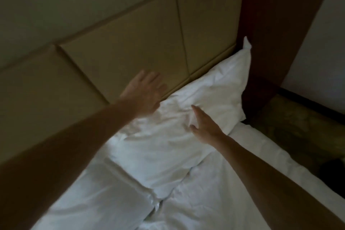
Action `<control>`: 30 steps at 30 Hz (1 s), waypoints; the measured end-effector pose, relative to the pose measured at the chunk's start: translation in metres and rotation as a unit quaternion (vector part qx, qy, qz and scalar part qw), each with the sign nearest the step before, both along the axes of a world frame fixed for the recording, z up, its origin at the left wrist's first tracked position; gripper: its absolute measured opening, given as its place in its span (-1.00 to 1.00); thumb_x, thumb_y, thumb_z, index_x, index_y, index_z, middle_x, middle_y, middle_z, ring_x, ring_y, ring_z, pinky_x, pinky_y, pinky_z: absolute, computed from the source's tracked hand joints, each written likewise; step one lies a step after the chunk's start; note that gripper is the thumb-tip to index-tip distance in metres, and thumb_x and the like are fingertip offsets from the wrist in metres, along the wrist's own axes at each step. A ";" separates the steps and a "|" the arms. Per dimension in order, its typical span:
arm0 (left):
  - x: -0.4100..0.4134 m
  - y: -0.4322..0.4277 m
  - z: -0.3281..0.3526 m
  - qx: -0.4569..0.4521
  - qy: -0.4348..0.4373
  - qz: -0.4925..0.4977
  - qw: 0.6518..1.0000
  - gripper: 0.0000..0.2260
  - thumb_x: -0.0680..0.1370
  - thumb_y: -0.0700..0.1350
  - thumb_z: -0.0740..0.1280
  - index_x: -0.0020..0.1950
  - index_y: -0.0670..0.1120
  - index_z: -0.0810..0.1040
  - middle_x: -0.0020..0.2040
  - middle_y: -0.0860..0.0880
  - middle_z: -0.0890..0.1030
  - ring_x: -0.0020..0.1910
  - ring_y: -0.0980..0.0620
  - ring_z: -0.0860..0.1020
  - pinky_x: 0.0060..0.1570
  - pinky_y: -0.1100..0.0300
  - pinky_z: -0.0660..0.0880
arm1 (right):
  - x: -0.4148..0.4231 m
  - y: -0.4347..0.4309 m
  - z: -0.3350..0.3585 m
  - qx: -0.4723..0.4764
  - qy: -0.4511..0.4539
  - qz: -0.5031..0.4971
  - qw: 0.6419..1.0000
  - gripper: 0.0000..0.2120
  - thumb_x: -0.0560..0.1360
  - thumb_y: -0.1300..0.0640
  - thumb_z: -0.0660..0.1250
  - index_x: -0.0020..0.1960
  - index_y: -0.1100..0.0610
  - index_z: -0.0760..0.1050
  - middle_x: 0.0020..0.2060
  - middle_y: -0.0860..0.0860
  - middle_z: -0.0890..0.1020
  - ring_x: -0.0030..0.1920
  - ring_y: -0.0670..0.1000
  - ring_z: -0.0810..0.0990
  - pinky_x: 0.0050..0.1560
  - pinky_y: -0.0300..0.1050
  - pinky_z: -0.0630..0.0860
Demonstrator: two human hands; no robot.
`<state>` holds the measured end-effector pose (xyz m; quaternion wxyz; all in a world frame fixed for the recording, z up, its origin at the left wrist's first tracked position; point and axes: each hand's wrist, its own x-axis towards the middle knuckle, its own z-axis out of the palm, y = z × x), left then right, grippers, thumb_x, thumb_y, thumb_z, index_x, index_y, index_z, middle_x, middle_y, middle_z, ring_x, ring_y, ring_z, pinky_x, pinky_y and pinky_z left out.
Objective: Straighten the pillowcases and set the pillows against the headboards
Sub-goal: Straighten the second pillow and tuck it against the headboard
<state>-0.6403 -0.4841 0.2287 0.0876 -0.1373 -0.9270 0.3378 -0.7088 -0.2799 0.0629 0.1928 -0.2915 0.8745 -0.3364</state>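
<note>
A white pillow in a creased pillowcase leans against the padded beige headboard, with one corner sticking up at the right. My left hand lies flat with fingers spread at the pillow's upper left edge, partly over the headboard. Over the pillow's middle my right hand is open, fingers stretched and thumb apart, touching or just above the cloth. A second white pillow lies lower left, partly hidden under my left forearm.
A white bed sheet covers the mattress in the foreground. A dark red-brown wooden post frames the headboard on the right. Beyond the bed's right edge is a patterned carpet and a pale wall.
</note>
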 end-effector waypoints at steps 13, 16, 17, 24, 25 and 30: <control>-0.148 0.076 -0.097 0.014 -0.164 0.068 0.984 -0.02 0.34 0.56 0.10 0.60 0.04 -0.02 0.59 -0.19 0.08 0.57 -0.19 0.04 0.50 -0.23 -0.07 | -0.151 0.035 -0.031 -0.293 -0.244 -0.152 0.912 -0.40 0.65 -0.06 0.18 0.60 0.05 0.05 0.57 0.02 0.18 0.48 -0.04 0.25 0.39 -0.14 0.24; -0.136 0.059 -0.137 -0.023 -0.132 0.066 0.989 -0.04 0.28 0.25 0.50 0.57 -0.01 0.18 0.56 -0.30 0.13 0.56 -0.27 0.05 0.48 -0.30 -0.03 | -0.164 0.023 -0.043 -0.348 -0.206 -0.148 0.903 -0.58 0.63 0.02 0.22 0.47 0.04 0.39 0.45 -0.02 0.42 0.43 -0.04 0.37 0.43 -0.13 0.29; -0.137 0.056 -0.144 -0.011 -0.114 0.068 0.991 -0.09 0.29 0.17 0.50 0.55 -0.06 0.24 0.55 -0.33 0.12 0.56 -0.29 0.04 0.47 -0.33 -0.01 | -0.165 0.028 -0.057 -0.332 -0.133 -0.191 0.914 -0.62 0.63 0.03 0.22 0.42 0.05 0.45 0.40 -0.02 0.49 0.40 -0.03 0.42 0.40 -0.14 0.32; -0.169 0.138 -0.223 -0.016 -0.175 -0.165 0.971 -0.39 0.48 -0.12 0.32 0.52 -0.16 0.28 0.56 -0.31 0.12 0.56 -0.28 0.06 0.50 -0.27 -0.01 | -0.123 0.165 -0.264 0.298 -0.193 -0.168 0.920 -0.09 0.41 -0.55 -0.02 0.58 -0.16 -0.27 0.60 0.05 -0.19 0.56 0.30 -0.19 0.41 0.49 -0.13; -0.179 0.150 -0.237 -0.049 -0.214 -0.149 0.964 -0.37 0.51 0.02 0.30 0.54 -0.13 0.25 0.56 -0.32 0.08 0.56 -0.28 0.01 0.50 -0.28 -0.13 | -0.112 0.177 -0.286 0.315 -0.189 -0.144 0.919 -0.02 0.35 -0.61 -0.03 0.55 -0.18 -0.36 0.58 0.03 -0.28 0.55 0.29 -0.25 0.40 0.51 -0.17; -0.218 0.160 -0.314 -0.232 -0.310 -0.028 0.922 -0.20 0.53 0.34 0.14 0.60 -0.08 -0.03 0.59 -0.25 -0.11 0.57 -0.23 -0.18 0.44 -0.27 -0.36 | -0.135 0.194 -0.323 0.324 -0.132 -0.093 0.932 0.04 0.31 -0.63 0.01 0.51 -0.19 -0.48 0.54 0.04 -0.41 0.53 0.29 -0.35 0.37 0.49 -0.31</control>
